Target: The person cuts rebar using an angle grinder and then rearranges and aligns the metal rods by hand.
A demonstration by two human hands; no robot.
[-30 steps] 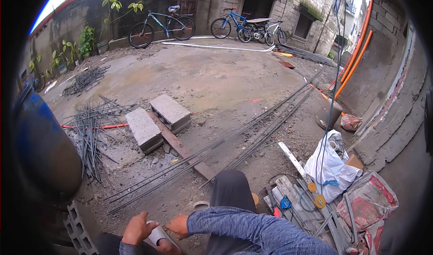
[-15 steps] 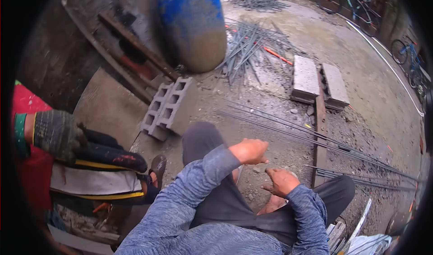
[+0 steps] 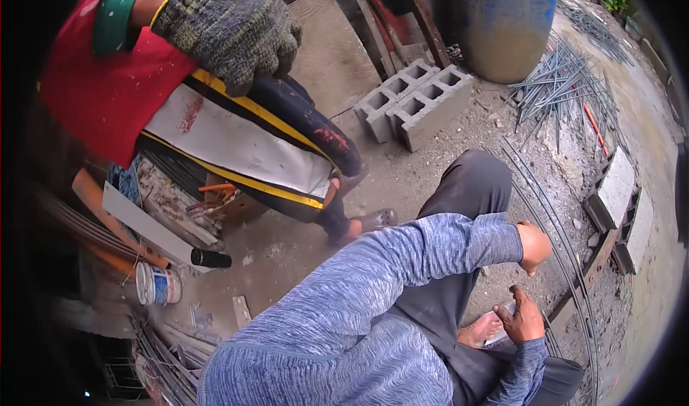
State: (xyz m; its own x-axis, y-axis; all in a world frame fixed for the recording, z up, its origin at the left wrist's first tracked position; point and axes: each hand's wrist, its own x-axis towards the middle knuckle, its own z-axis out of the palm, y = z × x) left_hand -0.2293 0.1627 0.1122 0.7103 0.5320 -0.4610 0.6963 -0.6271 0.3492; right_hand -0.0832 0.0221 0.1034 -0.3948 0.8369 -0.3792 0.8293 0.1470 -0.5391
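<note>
Hovering above gritty yard ground [image 3: 413,166], right hand [image 3: 522,318] half-open, empty, left hand [image 3: 535,247] with hold unclear, drum [image 3: 506,29] beyond

Up and to the left of the left hand [image 3: 534,247], hollow concrete blocks [image 3: 430,113] sat near a blue-topped barrel [image 3: 506,36]. Up and to the right of the right hand [image 3: 524,318], two grey blocks [image 3: 613,191] lay side by side. Well left of the left hand, a co-worker [image 3: 100,101] in red wore a knit glove [image 3: 233,33]; far left of the right hand, a white bucket [image 3: 159,284] was near a black tube [image 3: 211,257].
</note>
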